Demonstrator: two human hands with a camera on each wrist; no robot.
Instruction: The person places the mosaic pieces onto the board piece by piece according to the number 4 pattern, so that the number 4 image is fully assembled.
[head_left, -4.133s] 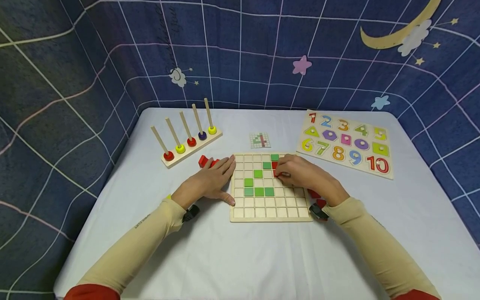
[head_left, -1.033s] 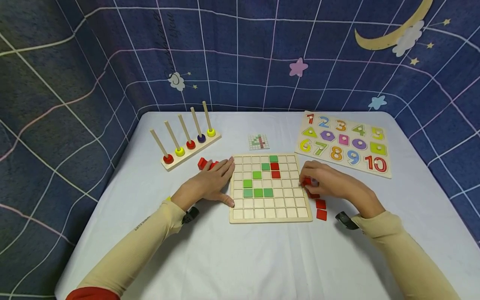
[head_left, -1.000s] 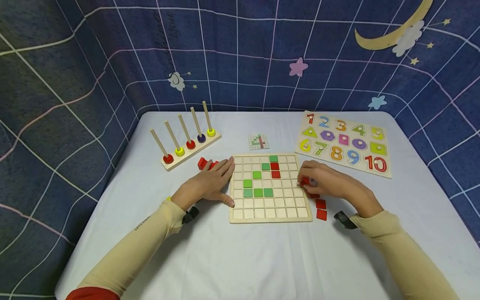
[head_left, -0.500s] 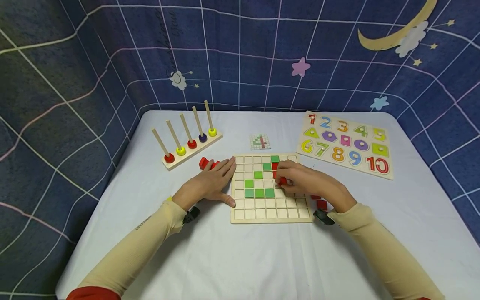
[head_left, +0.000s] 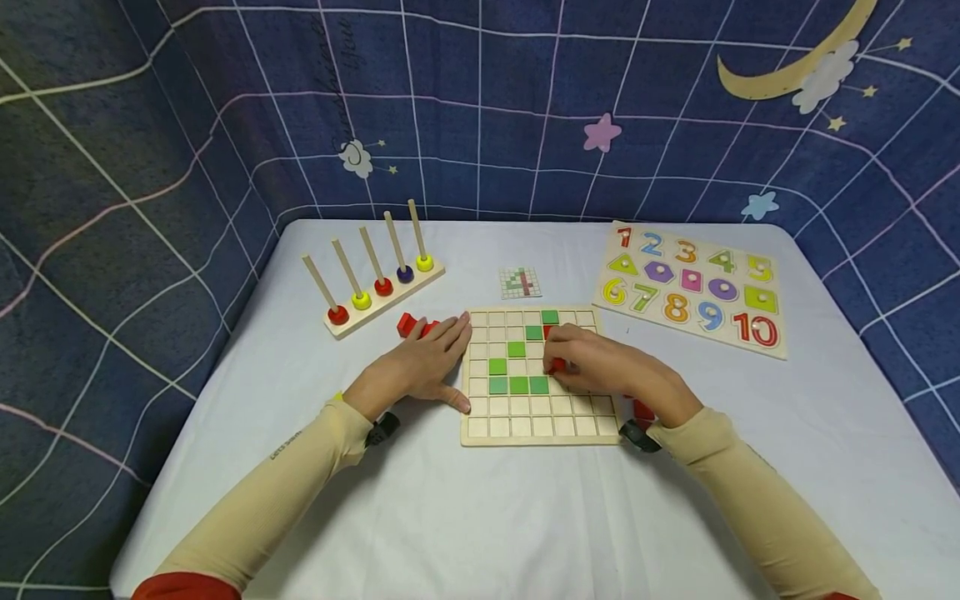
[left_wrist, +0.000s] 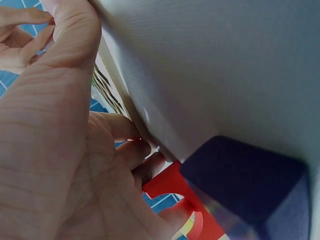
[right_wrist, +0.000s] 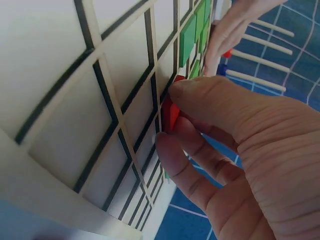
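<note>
Under both hands sits the desk [head_left: 480, 517], and on it the grid board [head_left: 540, 425]. The left hand [head_left: 420, 367] lies flat, fingers straight, against the board's left edge, grasping nothing. The right hand [head_left: 607, 367] hovers over the board's middle, its grip pinching a red tile [head_left: 557, 364] just above the green tiles [head_left: 517, 385], a cell right of them.

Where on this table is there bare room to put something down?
The white tablecloth is bare between the forearms, in front of the wooden grid board. Crowded: beside the wooden peg rack, the number puzzle board, and both hands at the grid.
</note>
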